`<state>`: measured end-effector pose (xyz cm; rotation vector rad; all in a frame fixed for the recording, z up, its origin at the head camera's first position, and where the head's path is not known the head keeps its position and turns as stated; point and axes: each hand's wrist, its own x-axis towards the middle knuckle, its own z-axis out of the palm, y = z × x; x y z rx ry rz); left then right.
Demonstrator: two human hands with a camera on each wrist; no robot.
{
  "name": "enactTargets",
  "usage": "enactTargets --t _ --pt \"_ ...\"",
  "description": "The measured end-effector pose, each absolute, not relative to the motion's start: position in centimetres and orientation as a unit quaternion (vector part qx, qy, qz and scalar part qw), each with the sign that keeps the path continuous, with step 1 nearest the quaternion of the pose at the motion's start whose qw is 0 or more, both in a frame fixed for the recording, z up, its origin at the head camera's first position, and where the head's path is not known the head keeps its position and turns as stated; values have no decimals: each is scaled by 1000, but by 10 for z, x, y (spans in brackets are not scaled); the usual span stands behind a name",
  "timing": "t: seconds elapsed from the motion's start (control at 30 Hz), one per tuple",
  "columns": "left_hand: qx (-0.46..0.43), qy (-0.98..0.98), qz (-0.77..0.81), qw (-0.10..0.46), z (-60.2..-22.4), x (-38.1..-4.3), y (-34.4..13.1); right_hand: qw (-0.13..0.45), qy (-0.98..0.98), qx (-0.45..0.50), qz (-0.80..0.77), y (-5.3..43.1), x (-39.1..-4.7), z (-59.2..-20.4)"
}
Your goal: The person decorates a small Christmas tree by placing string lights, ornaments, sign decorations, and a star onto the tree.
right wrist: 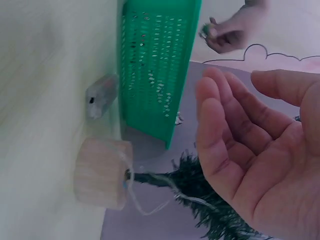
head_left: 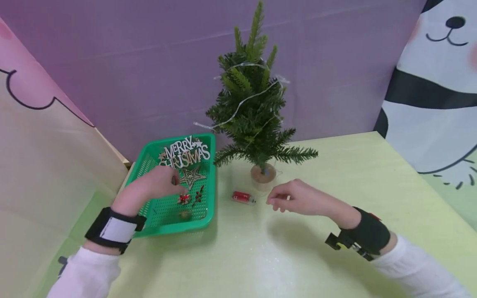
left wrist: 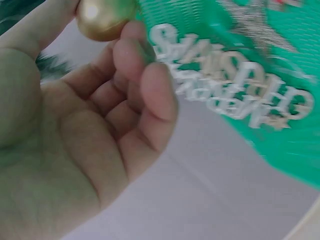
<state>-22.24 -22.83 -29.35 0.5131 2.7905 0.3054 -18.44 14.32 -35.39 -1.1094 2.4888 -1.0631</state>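
Note:
My left hand [head_left: 158, 182] is over the green plastic basket [head_left: 210, 186]. A shiny gold ball ornament [left wrist: 106, 20] is pinched at its fingertips, hidden behind the hand in the head view. Below these fingers lie a small ornament with a red bow [head_left: 183, 199] and a red berry sprig [head_left: 198, 195]. My right hand [head_left: 298, 198] is held above the table, fingers loosely bent and nothing in them. It is nearest to a red battery in a clear case [head_left: 243, 197] and the wooden base [head_left: 262, 178] of a small Christmas tree [head_left: 253, 107].
A "Merry Christmas" sign [head_left: 185, 152] and a glittery star [head_left: 191, 178] lie in the back of the basket. A wire light string [head_left: 247, 98] winds round the tree. Behind the pale table [head_left: 335, 165] hangs a purple cloth [head_left: 149, 62].

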Motion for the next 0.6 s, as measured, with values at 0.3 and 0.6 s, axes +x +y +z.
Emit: enactTargets --t 0.3,0.6 --pt "248 951 183 -30 -259 -176 -175 29 834 -357 -420 123 -174 -328" --pt "351 895 223 -161 -248 -147 -134 -77 777 -377 -499 101 -163 -301"
